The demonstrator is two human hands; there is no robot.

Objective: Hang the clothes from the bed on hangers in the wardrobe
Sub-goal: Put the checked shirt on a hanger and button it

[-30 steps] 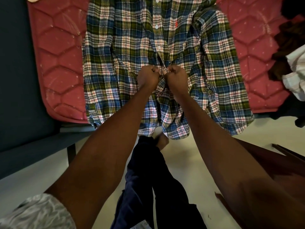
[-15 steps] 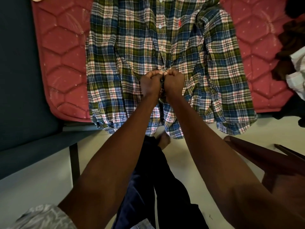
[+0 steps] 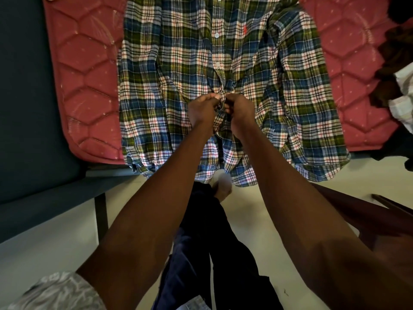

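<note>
Plaid button-up shirt (image 3: 169, 70): lies spread face-up on the red quilted mattress (image 3: 89, 86), hem hanging over the mattress edge on the near side of the grip.

Left hand (image 3: 202, 108): fingers curled, pinching the shirt's front placket at mid-height. Right hand (image 3: 240, 109): fingers curled, pinching the facing edge of the same placket, just beside the left hand; the knuckles nearly touch. Whether a button sits between the fingertips cannot be told.

Change from a second ago: the hands held apart then with cloth bunched between them; they now meet at the placket, and fabric gathers in folds just beyond the grip. White buttons (image 3: 216, 35) run up the placket beyond the hands.

Pile of dark and pale clothes (image 3: 400, 70): on the mattress, well right of the grip.
</note>
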